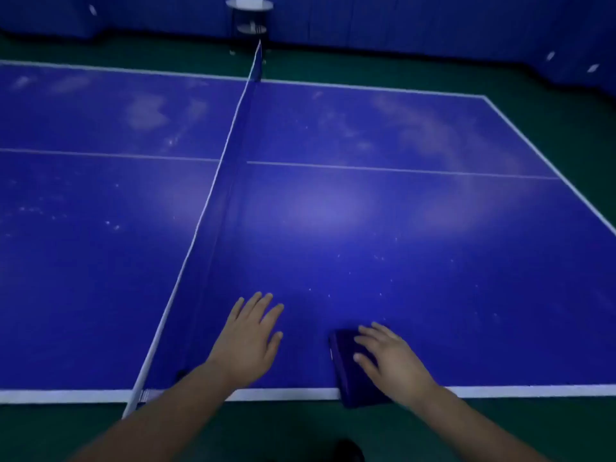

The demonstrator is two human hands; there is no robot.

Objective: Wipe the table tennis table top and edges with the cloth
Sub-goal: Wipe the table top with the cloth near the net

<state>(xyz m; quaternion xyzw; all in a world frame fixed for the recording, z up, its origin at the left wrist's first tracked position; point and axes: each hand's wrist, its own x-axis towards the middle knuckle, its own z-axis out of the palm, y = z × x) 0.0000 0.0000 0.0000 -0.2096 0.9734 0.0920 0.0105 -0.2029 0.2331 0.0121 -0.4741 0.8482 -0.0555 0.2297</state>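
Down at the near edge, the folded dark-blue cloth (346, 368) lies under the flat, spread right hand (390, 360); left hand (248, 338) rests open on the table (400, 228); cloth's right side is hidden

No readable text, label, brand, number or sign anywhere: none on the blue table tennis table top (366, 211) with white lines, none on the folded dark blue cloth (346, 365).

Both forearms are bare to the frame's edge, the left hand (248, 341) and right hand (393, 360) apparently ringless.
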